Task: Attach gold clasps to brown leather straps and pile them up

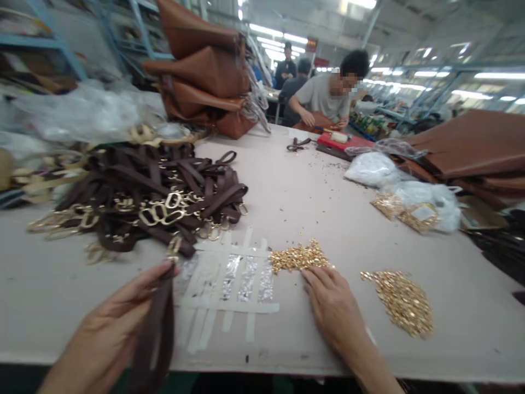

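My left hand (110,323) is closed on a dark brown leather strap (156,334) with a gold buckle (174,246) at its far end, near the table's front edge. My right hand (332,306) lies palm down, fingers together, with its fingertips touching the near edge of a small heap of gold rivets (297,257). A second, wider heap of gold rivets (404,301) lies to the right of that hand. Between my hands, strips of white tape (229,284) are stuck to the table in a grid.
A big pile of brown straps with gold rings (156,191) fills the left of the table (295,197). Stacked tan leather bags (205,76) stand behind it. Plastic bags of hardware (414,202) and tan leather sheets (471,142) lie at the right. A seated person (328,93) works at the far end.
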Motion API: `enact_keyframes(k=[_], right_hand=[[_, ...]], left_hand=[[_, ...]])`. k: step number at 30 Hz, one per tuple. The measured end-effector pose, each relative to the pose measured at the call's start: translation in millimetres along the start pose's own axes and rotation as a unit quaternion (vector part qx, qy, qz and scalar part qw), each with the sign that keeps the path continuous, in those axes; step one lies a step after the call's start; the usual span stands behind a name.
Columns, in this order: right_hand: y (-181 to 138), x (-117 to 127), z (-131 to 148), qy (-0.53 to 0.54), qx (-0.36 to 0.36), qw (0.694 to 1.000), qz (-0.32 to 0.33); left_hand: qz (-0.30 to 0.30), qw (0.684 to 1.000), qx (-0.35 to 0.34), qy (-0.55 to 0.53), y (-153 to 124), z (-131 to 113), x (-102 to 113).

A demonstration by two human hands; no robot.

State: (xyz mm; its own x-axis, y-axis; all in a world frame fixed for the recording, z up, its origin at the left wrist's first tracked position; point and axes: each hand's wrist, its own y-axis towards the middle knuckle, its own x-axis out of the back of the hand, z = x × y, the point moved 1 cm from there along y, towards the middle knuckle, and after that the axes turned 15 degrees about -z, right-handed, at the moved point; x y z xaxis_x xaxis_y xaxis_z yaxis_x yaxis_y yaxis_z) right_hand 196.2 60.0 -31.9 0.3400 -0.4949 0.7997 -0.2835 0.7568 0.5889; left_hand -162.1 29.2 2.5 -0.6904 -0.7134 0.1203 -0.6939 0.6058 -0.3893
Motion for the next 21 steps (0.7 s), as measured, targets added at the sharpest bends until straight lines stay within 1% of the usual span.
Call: enact_keyframes(k=[2, 3, 5, 7, 10, 13, 15, 17, 20, 21], right_hand=[[-4.3, -6.5, -6.4, -0.013, 0.043, 0.999, -0.024], [-6.2, -9.8, -10.7, -0.011, 0.064, 0.997, -0.035], [-8.6, -14.8, -18.5, 0.008, 0.101, 0.994, -0.048], [-9.1, -15.8, -22.8, 0.026, 0.109, 0.992, -0.053], [-5.4, -11.9, -22.6, 0.035, 0.066, 0.996, -0.044], [3.7, -9.2, -20.1, 0.026, 0.023, 0.999, -0.020], [10.1, -8.7, -17.9, 0.024, 0.012, 1.000, 0.000], [14.1, -8.9, -14.3, 0.027, 0.001, 0.999, 0.025], [15.5, -15.3, -11.1, 0.017, -0.029, 0.999, 0.043], [15.7, -19.3, -12.3, 0.009, -0.038, 0.999, 0.037]], left_hand=[[0.050, 0.996, 0.058, -0.051, -22.5, -2.0, -4.8], [0.080, 0.991, 0.072, -0.078, -30.4, -2.6, -7.1], [0.127, 0.983, 0.072, -0.111, -40.8, -2.0, -10.1], [0.148, 0.982, 0.045, -0.110, -48.0, 1.0, -11.5], [0.162, 0.983, -0.004, -0.092, -57.8, 4.8, -14.8], [0.197, 0.974, -0.022, -0.106, -65.5, 5.0, -21.8], [0.216, 0.972, -0.009, -0.090, -69.2, 6.3, -26.6], [0.216, 0.975, 0.008, -0.054, -71.2, 12.1, -30.2], [0.198, 0.979, 0.031, -0.028, -64.9, 33.3, -37.7], [0.207, 0.977, 0.036, -0.030, -59.8, 42.6, -42.9]])
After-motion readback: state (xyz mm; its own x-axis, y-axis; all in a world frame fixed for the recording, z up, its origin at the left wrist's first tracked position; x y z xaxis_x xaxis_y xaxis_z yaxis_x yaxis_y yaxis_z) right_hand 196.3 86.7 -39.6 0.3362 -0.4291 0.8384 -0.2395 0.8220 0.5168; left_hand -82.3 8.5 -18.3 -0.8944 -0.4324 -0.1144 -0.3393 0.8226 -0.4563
